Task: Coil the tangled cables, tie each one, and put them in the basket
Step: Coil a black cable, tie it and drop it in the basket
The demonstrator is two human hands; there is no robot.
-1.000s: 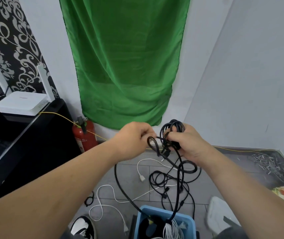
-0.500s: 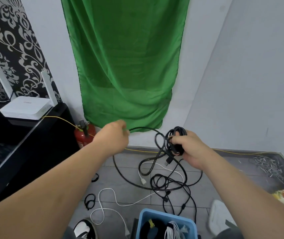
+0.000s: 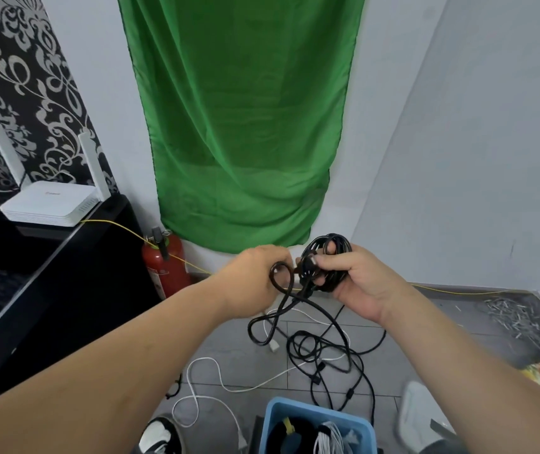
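Note:
My right hand (image 3: 358, 283) grips a small coil of black cable (image 3: 335, 247) at chest height, thumb across the loops. My left hand (image 3: 257, 283) sits close beside it and pinches a fresh loop of the same black cable (image 3: 280, 276). The rest of that cable hangs down into a black tangle (image 3: 321, 352) on the grey tile floor. A loose white cable (image 3: 203, 381) lies on the floor under my left forearm. The blue basket (image 3: 273, 417) stands at the bottom centre and holds coiled black and white cables.
A red fire extinguisher (image 3: 164, 267) stands by the wall below a green cloth (image 3: 239, 126). A black cabinet (image 3: 49, 273) on the left carries a white router (image 3: 49, 204). A thin yellow wire (image 3: 121, 226) runs along the wall. Metal bits (image 3: 517, 316) lie at right.
My left hand, which had pulled cable out to the left, has come back to the right hand with a new loop. The view tilted slightly.

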